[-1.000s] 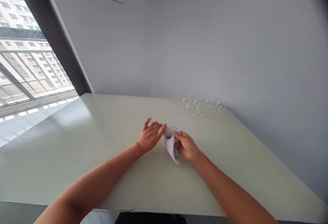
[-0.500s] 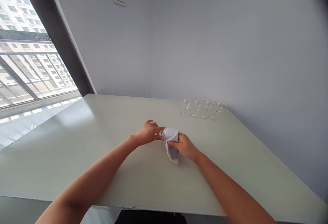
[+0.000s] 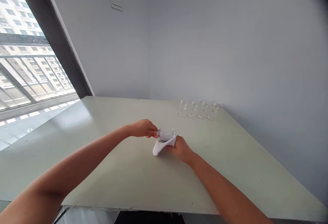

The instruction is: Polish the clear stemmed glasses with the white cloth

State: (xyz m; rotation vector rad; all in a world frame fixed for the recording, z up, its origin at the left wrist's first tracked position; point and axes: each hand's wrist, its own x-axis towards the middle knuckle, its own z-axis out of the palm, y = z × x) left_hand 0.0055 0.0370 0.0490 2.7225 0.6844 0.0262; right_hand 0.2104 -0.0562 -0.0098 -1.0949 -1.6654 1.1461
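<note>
One clear glass (image 3: 166, 134) lies on its side in the air over the middle of the bench (image 3: 128, 172), as I view it from above. I have the left hand (image 3: 144, 128) closed on its narrow end, though the fingertips are partly hidden from me. The right hand (image 3: 181, 149) grips a white cloth (image 3: 160, 146), which wraps under the bowl and up around its mouth; I cannot tell how much of the cloth is inside. One fold of it hangs down, below the glass. Farther back, near the wall (image 3: 230, 46) and to the right, I see a group of stemmed glasses (image 3: 183, 105), at least four, standing upright, close together. A window (image 3: 30, 63) is off to the left.
</note>
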